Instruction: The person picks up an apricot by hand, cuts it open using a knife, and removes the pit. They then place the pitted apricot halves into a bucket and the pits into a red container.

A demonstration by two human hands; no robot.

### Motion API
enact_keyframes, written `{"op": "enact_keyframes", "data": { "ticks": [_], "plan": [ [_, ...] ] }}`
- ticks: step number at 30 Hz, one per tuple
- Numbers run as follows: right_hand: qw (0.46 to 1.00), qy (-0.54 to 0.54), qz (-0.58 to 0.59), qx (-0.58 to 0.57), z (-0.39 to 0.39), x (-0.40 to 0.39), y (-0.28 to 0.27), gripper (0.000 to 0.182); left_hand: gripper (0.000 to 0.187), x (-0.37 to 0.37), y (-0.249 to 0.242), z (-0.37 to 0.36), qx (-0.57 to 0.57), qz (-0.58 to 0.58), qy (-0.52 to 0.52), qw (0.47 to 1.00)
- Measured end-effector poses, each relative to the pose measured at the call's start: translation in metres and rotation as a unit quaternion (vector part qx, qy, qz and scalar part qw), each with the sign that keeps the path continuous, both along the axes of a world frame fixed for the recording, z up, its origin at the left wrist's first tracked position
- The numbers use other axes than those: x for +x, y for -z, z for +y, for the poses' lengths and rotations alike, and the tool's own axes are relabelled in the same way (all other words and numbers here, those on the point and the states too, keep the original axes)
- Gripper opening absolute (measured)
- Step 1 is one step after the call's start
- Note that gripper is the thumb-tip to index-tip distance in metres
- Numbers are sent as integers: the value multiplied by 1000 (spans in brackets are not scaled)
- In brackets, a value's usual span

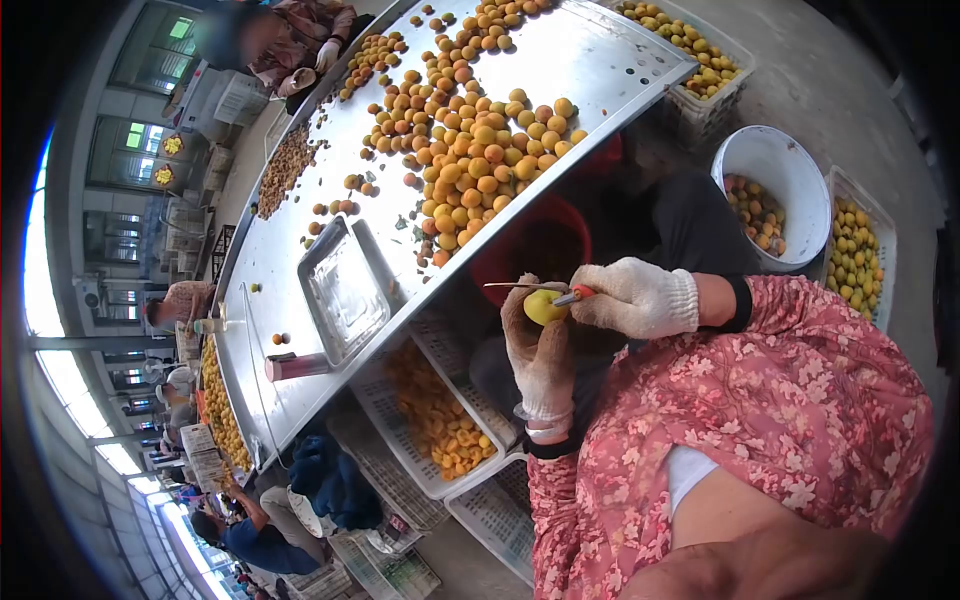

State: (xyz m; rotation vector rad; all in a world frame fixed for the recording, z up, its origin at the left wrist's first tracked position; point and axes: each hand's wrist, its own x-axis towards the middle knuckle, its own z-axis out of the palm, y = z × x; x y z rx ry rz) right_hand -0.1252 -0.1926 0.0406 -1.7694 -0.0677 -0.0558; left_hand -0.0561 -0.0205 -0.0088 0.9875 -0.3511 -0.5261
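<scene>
My left hand point(540, 345), in a soiled knit glove, is closed round a yellow-green apricot point(543, 307). Also gloved, my right hand point(635, 297) grips a small knife by its red handle point(582, 292). The grey metal of the knife lies against the fruit, and a thin blade-like strip point(508, 285) sticks out past its far side. Both hands are close together in front of my body, beside the metal table's near edge. Below and behind them is a red bucket point(575, 225), partly in shadow.
Whole apricots point(480, 150) are heaped on the metal table point(270, 345), near a steel tray point(345, 290). A crate point(490, 455) of cut apricots stands below. A white bucket point(815, 170) and fruit crates point(875, 215) sit to the right. Co-workers point(300, 40) sit around the table.
</scene>
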Motion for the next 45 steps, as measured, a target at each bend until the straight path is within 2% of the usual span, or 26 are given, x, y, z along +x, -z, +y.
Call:
{"op": "enact_keyframes", "data": {
  "ticks": [6,8,9,11,19,22,25,26,27,28,29,30,31,32,33,34,35,36,37,38,39,40,41,42,43,45],
  "plan": [
    [1000,7,-23,-19,1,-6,14,22,61,-13,-6,1,45,-35,-6,998],
    [999,1,-16,-36,1,-9,13,22,63,-15,-7,2,108,-105,-22,988],
    [999,-4,-9,-53,1,-11,14,23,63,-17,-4,3,109,-104,-21,988],
    [999,3,-7,-50,4,-14,17,22,60,-18,2,5,160,-190,-48,967],
    [999,-2,28,-31,5,-20,36,21,53,-26,2,11,237,-226,-20,945],
    [998,-7,18,-53,6,-19,41,20,50,-27,1,10,254,-237,-21,938],
    [1000,12,-10,-20,10,-15,57,25,51,-24,5,9,275,-232,-25,933],
    [985,1,131,109,11,-11,59,27,52,-22,7,8,295,-228,-19,928],
    [935,-10,267,234,11,-6,59,31,52,-20,11,9,297,-227,-19,927],
    [861,-30,396,317,1,-8,22,40,52,-17,15,10,289,-281,-32,914],
    [861,-33,396,317,-2,-9,27,40,53,-14,18,9,281,-335,-44,898],
    [794,-99,384,462,-5,-13,37,42,53,-9,18,9,271,-375,-41,885],
    [703,-163,362,590,-7,-14,39,45,53,-10,15,6,273,-375,-46,885],
    [690,-171,359,604,-7,-13,39,49,53,-12,11,0,203,-286,-46,936],
    [693,-175,359,600,-8,-14,37,49,53,-15,10,-5,127,-193,-43,972],
    [719,-195,324,584,-7,-17,33,48,55,-19,11,-8,85,-86,-50,991],
    [742,-214,288,566,-7,-19,30,47,55,-19,11,-9,83,-89,-54,991],
    [784,-152,282,531,-5,-24,24,41,56,-19,9,-11,27,-39,-37,998],
    [785,-154,280,531,-4,-22,25,41,57,-17,8,-12,-29,11,-19,999],
    [865,-74,255,425,-2,-21,27,37,60,-17,9,-13,-59,23,-11,998],
    [924,9,224,309,-1,-21,29,32,60,-18,9,-13,-59,22,-11,998],
    [939,24,176,296,1,-19,38,26,60,-19,9,-14,-64,27,-13,997],
    [939,23,176,296,0,-23,42,26,60,-20,9,-14,-70,34,-14,997],
    [982,16,119,147,-1,-26,44,25,60,-20,9,-15,-70,34,-14,997],
    [998,10,59,-6,-2,-27,44,26,60,-21,9,-15,-72,35,-15,997],
    [997,10,74,-22,-1,-29,38,26,60,-21,9,-15,-78,38,-15,996]
  ]
}}
